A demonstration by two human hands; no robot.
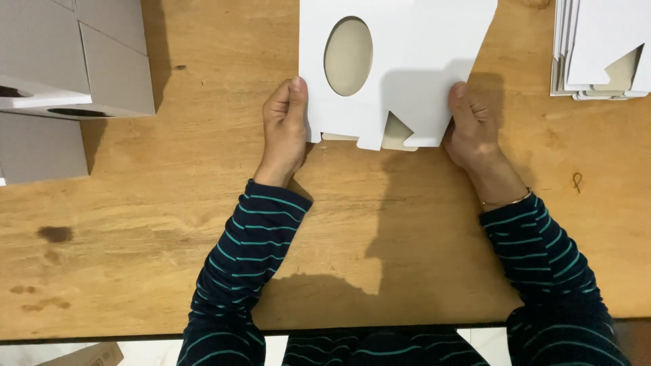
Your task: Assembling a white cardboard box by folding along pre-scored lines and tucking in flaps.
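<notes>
Our striped sleeves (251, 271) nearest; left hand (285, 129) and right hand (471, 132) pinch white die-cut carton blank (407, 68) (oval window) by lower corners, above tabletop (169, 224). Blank looks barely folded; assembled boxes (74, 61) left, flat stack (600, 47) right.

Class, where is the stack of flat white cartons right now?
In the head view, the stack of flat white cartons lies at the wooden table's top right corner, right of the right hand.
</notes>
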